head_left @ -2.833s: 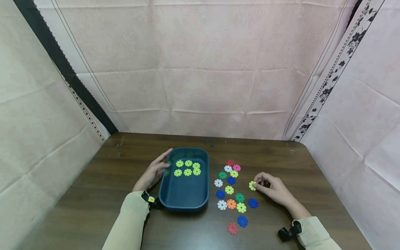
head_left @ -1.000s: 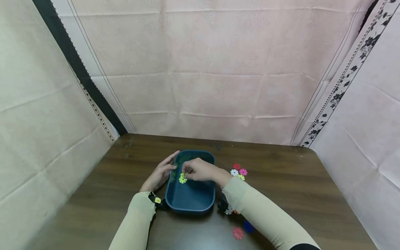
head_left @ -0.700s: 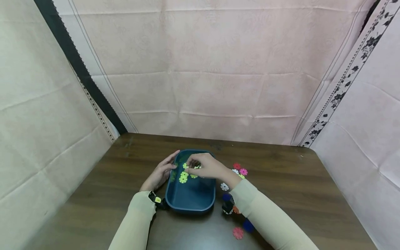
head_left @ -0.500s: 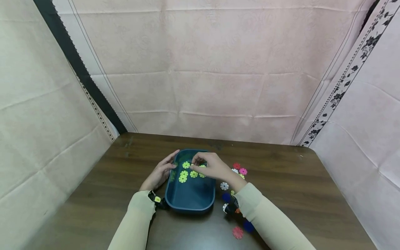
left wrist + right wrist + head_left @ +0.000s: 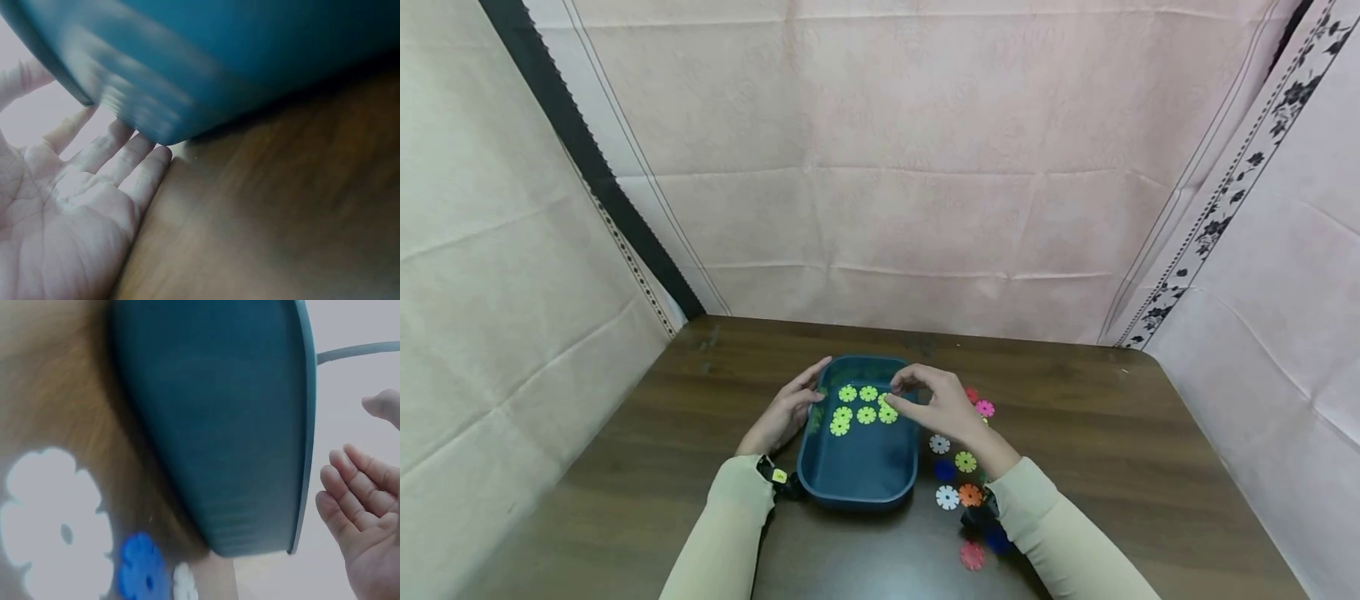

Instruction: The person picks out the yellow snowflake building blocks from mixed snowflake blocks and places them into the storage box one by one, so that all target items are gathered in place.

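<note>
A dark blue rectangular tray stands on the table, with several yellow-green flower-shaped plastic discs lying flat in its far half. At its left side my left hand holds it, the thumb over the rim and the other fingers along the outer wall. My right hand hovers over the tray's right rim. Its thumb and fingers are apart, and in the right wrist view nothing lies between them. Right of the tray are loose discs: white, orange, yellow-green, blue and red.
The brown wooden table ends at a pale cloth backdrop behind and at both sides. Pink and red discs lie beyond my right hand. My right forearm hides some of the loose discs.
My right hand carried a yellow-green disc from the table into the tray, let it go among the others, and has drawn back rightward. My left hand has stayed at the tray's left side.
</note>
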Action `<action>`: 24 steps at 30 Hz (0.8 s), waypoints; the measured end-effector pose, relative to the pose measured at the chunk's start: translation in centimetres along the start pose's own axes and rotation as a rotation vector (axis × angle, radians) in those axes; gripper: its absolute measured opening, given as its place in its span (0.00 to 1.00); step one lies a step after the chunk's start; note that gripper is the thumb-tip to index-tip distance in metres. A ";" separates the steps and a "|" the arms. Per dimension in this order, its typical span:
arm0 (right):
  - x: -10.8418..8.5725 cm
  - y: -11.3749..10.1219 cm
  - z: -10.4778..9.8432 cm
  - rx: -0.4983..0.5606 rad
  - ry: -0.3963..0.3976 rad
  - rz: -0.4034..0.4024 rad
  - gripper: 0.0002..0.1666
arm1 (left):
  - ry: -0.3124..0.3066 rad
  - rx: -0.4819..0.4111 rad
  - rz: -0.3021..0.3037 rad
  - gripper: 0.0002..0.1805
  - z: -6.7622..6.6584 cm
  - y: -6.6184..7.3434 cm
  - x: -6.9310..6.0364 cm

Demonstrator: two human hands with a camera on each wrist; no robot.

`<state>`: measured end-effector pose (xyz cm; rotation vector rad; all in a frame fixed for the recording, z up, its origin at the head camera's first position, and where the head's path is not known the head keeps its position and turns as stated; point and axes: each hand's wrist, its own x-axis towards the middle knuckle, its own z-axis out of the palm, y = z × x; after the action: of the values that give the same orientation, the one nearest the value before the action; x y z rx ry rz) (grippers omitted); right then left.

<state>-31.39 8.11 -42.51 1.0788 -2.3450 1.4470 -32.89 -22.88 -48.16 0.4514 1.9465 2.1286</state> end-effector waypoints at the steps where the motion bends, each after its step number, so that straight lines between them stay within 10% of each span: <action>1: -0.2 0.1 -0.2 0.006 0.009 0.004 0.12 | -0.001 0.000 0.003 0.35 0.0 0.1 0.0; 15: -3.7 2.1 -3.5 0.000 0.064 0.034 0.12 | -0.013 -0.006 0.007 0.35 -0.1 0.1 0.1; 24: -8.5 4.9 -6.0 0.117 0.060 0.249 0.09 | -0.013 -0.006 0.016 0.35 -0.2 -0.2 0.1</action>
<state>-29.79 18.50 -47.10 0.7764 -2.4487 1.6942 -33.09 -23.02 -48.36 0.4799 1.9348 2.1353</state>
